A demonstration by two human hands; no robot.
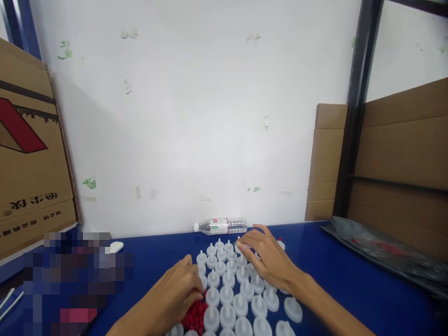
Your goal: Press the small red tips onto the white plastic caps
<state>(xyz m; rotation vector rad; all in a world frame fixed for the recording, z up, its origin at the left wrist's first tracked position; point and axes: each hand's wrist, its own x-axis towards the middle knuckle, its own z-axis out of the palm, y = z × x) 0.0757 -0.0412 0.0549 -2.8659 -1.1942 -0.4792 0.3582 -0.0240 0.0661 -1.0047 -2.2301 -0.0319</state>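
Several white plastic caps (pixel 227 294) stand in rows on the blue table (pixel 332 275) in front of me. My left hand (pixel 175 291) rests curled at the left edge of the rows, fingers closed over a heap of small red pieces (pixel 194 317); what it pinches is hidden. My right hand (pixel 268 259) lies over the far right part of the rows, fingers bent down and touching a white cap near the back row.
A clear water bottle (pixel 220 226) lies on its side against the white wall. Cardboard boxes stand at the left (pixel 28 154) and right (pixel 402 158). A dark plastic bag (pixel 385 252) lies at the right. A small white object (pixel 116 247) sits at the left.
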